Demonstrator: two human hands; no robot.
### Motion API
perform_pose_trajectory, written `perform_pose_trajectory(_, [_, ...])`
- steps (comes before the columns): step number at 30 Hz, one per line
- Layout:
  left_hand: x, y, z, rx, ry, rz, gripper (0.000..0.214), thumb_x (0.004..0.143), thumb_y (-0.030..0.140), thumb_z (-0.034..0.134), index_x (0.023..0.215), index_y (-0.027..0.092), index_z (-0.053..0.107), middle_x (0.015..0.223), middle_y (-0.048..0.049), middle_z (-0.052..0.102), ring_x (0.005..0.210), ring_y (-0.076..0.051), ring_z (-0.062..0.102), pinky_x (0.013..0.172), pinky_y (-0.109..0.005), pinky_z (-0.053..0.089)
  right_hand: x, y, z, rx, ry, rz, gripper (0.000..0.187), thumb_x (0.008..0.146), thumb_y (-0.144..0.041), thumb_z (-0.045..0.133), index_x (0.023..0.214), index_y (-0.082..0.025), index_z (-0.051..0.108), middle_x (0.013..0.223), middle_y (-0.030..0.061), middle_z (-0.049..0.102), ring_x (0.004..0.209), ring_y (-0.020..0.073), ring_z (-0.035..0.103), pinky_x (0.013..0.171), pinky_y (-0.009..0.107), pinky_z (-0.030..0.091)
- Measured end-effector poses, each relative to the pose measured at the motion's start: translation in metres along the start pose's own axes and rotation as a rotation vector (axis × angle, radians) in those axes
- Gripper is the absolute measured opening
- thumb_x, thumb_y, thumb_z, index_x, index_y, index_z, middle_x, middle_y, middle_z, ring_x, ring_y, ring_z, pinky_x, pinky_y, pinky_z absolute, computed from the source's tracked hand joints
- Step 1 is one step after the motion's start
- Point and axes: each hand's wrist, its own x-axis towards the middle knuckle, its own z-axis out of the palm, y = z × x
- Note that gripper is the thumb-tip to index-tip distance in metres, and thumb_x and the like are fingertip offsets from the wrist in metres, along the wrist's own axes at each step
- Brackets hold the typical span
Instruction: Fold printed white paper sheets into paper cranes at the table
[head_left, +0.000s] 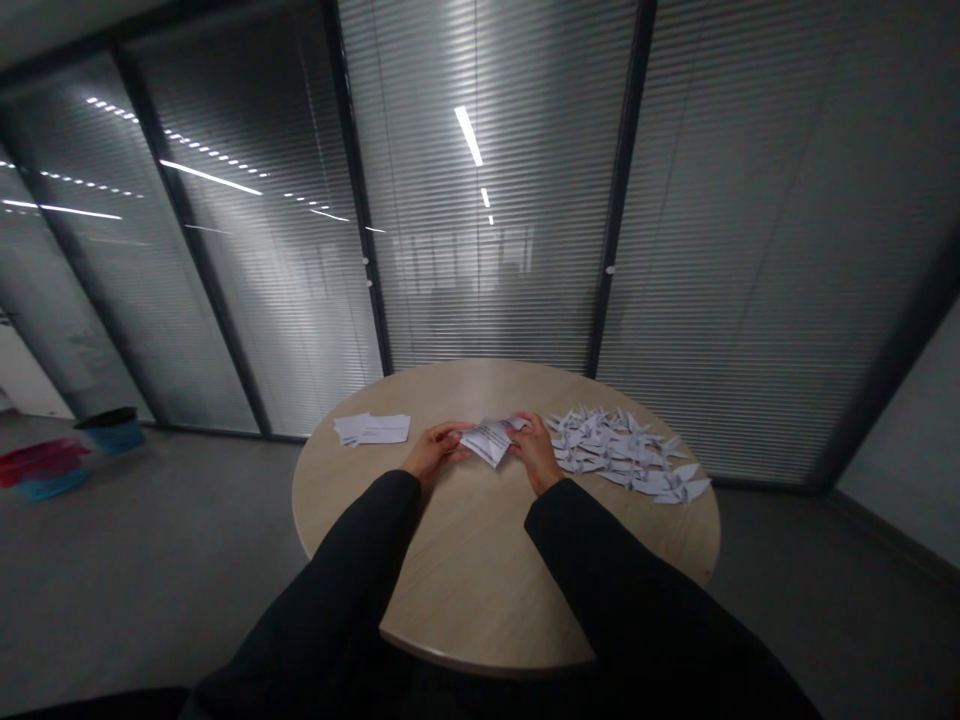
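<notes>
Between my hands, just over the middle of the table, is a folded sheet of printed paper (491, 440), with one corner pointing down toward me. My left hand (437, 450) grips its left edge, fingers closed on it. On the opposite side, my right hand (536, 450) pinches the right edge. Close by on the right lies a crowded group of folded paper cranes (611, 445), white with some print. A stack of flat paper sheets (382, 429) rests on the left side of the table.
The round wooden table (480, 610) has its curved near edge just below my forearms. Glass partitions with blinds (495, 300) stand right behind it. On the floor at far left are a blue bin with a red liner (45, 470) and another with a black liner (112, 432).
</notes>
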Motion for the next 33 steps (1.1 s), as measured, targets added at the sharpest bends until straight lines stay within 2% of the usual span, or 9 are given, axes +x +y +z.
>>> perform_pose_trajectory(5, [-0.001,0.001,0.001,0.024,-0.018,-0.007,0.026,0.066,0.014,0.065,0.091,0.01,0.069,0.099,-0.012,0.067,0.085,-0.018,0.063,0.076,-0.029,0.052,-0.002,0.0,0.0,0.015,0.015,0.026,0.04,0.063,-0.026,0.058,0.101,-0.022,0.045,0.083,0.0035,0.064,0.075,0.02,0.064,0.06,0.031,0.052])
perform_pose_trajectory(8, [-0.002,0.003,0.002,0.026,-0.038,-0.002,0.027,0.069,0.024,0.063,0.089,0.008,0.07,0.103,-0.0154,0.066,0.09,-0.022,0.062,0.076,-0.032,0.052,-0.001,0.001,0.001,0.005,0.01,0.022,0.034,0.066,-0.025,0.054,0.099,-0.022,0.047,0.08,0.0025,0.064,0.071,0.0187,0.063,0.058,0.03,0.051])
perform_pose_trajectory(12, [0.0,0.003,0.002,0.136,0.092,0.04,0.032,0.062,0.034,0.073,0.082,0.008,0.071,0.09,-0.0134,0.069,0.08,-0.02,0.062,0.071,-0.03,0.05,-0.001,-0.002,0.003,0.031,0.007,0.03,0.024,0.077,-0.038,0.047,0.095,-0.022,0.049,0.074,0.0014,0.062,0.065,0.0171,0.062,0.056,0.029,0.051])
perform_pose_trajectory(15, [0.003,0.004,0.002,0.274,0.184,0.123,0.028,0.053,0.027,0.079,0.075,0.011,0.071,0.075,-0.0073,0.068,0.067,-0.015,0.06,0.067,-0.026,0.047,-0.005,-0.007,0.006,0.021,-0.048,0.008,0.034,0.081,-0.05,0.042,0.099,-0.022,0.049,0.077,0.0033,0.062,0.069,0.0177,0.064,0.059,0.03,0.051])
perform_pose_trajectory(18, [0.003,0.006,0.002,0.375,0.201,0.187,0.02,0.055,0.022,0.076,0.072,0.013,0.071,0.072,-0.0058,0.068,0.066,-0.015,0.059,0.065,-0.025,0.045,-0.01,-0.01,0.01,-0.062,-0.078,-0.035,0.042,0.07,-0.048,0.06,0.102,-0.022,0.049,0.084,0.0034,0.063,0.074,0.0181,0.063,0.063,0.03,0.051])
perform_pose_trajectory(20, [0.003,0.007,0.001,0.415,0.201,0.223,0.014,0.057,0.019,0.074,0.069,0.013,0.071,0.073,-0.0061,0.068,0.069,-0.016,0.059,0.067,-0.025,0.045,-0.011,-0.01,0.011,-0.14,-0.096,-0.078,0.045,0.062,-0.041,0.068,0.099,-0.021,0.053,0.082,0.0022,0.063,0.07,0.0171,0.061,0.063,0.029,0.049])
perform_pose_trajectory(23, [0.002,0.007,0.001,0.446,0.194,0.283,0.013,0.057,0.018,0.074,0.069,0.014,0.07,0.077,-0.0062,0.068,0.073,-0.017,0.059,0.07,-0.025,0.044,-0.012,-0.007,0.009,-0.241,-0.14,-0.128,0.032,0.061,-0.038,0.068,0.084,-0.018,0.059,0.07,0.0003,0.062,0.064,0.0158,0.057,0.06,0.027,0.045])
perform_pose_trajectory(28, [0.003,0.006,0.001,0.436,0.186,0.316,0.033,0.058,0.024,0.075,0.09,0.016,0.07,0.086,-0.0065,0.067,0.081,-0.018,0.06,0.075,-0.027,0.045,-0.012,-0.01,0.008,-0.271,-0.184,-0.156,0.024,0.063,-0.035,0.067,0.078,-0.017,0.063,0.068,-0.0005,0.062,0.062,0.0142,0.055,0.058,0.025,0.042])
perform_pose_trajectory(33, [0.002,0.006,0.001,0.586,0.154,0.372,0.017,0.066,0.028,0.071,0.079,0.017,0.072,0.081,-0.0078,0.068,0.078,-0.018,0.06,0.074,-0.027,0.045,-0.014,-0.012,0.01,-0.281,-0.22,-0.177,0.022,0.064,-0.035,0.067,0.077,-0.017,0.064,0.07,0.0007,0.064,0.064,0.0156,0.057,0.06,0.027,0.044])
